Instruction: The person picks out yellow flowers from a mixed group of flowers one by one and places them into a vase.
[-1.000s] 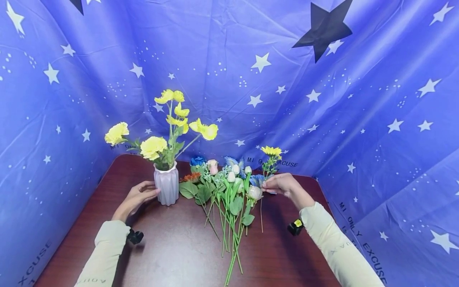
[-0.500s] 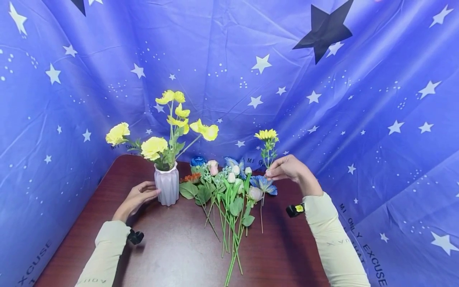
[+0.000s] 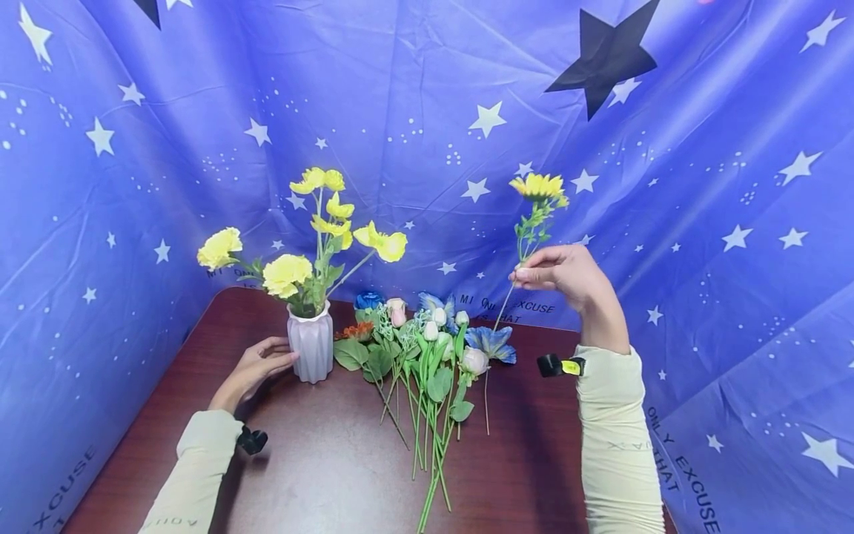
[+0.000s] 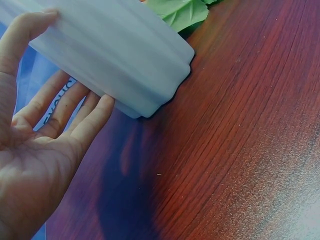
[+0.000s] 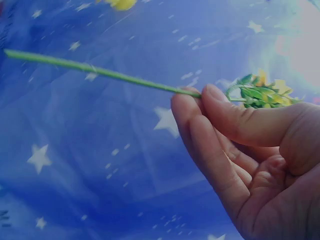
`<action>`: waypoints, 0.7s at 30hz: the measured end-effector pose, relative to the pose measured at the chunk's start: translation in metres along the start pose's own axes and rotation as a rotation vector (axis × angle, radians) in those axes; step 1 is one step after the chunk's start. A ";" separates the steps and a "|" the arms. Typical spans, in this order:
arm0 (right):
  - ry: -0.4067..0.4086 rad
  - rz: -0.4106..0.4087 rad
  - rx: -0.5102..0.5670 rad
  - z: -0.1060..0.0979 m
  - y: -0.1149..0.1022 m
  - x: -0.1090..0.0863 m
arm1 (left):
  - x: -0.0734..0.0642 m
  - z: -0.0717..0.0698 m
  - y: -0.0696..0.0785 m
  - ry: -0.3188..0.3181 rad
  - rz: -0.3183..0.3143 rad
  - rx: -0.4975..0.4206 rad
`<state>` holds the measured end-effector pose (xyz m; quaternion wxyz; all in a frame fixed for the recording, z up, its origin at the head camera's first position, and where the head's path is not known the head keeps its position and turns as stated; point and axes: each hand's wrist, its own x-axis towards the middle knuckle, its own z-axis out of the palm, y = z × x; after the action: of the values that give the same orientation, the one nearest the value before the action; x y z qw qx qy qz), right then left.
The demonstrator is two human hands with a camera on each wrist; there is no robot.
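Observation:
My right hand (image 3: 563,274) pinches the thin green stem (image 5: 100,71) of a yellow daisy-like flower (image 3: 539,187) between thumb and fingertips. The flower is held up above the right part of the table, bloom at the top, its stem slanting down to the left. On the left, a pale lilac fluted vase (image 3: 310,347) stands upright with several yellow flowers (image 3: 287,274) in it. My left hand (image 3: 256,368) touches the vase's left side with thumb and fingertips, fingers nearly straight; some fingertips are hidden behind the vase (image 4: 125,55) in the left wrist view.
Right of the vase, several loose artificial flowers lie in a pile on the brown table (image 3: 300,460): white tulips (image 3: 431,330), a blue flower (image 3: 490,343), an orange flower (image 3: 356,331). Their green stems (image 3: 434,452) point toward the front edge. A blue star-patterned cloth (image 3: 414,111) surrounds the table.
My right hand has lifted the yellow flower up from the pile and moved it slightly right. The left hand and the vase have stayed in place.

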<state>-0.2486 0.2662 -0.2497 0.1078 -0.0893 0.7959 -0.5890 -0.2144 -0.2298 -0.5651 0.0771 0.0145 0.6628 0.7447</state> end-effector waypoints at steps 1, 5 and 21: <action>0.014 -0.029 0.012 0.001 -0.004 -0.002 | 0.000 0.000 0.000 0.000 -0.001 0.005; 0.041 -0.140 0.025 0.005 -0.017 -0.009 | 0.000 0.000 0.000 0.006 -0.010 0.016; 0.053 -0.508 0.064 0.055 -0.075 -0.035 | 0.001 0.001 0.001 0.015 -0.028 0.021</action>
<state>-0.1986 0.2036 -0.1912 -0.0621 -0.2675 0.7314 -0.6242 -0.2153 -0.2292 -0.5642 0.0821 0.0004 0.6712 0.7367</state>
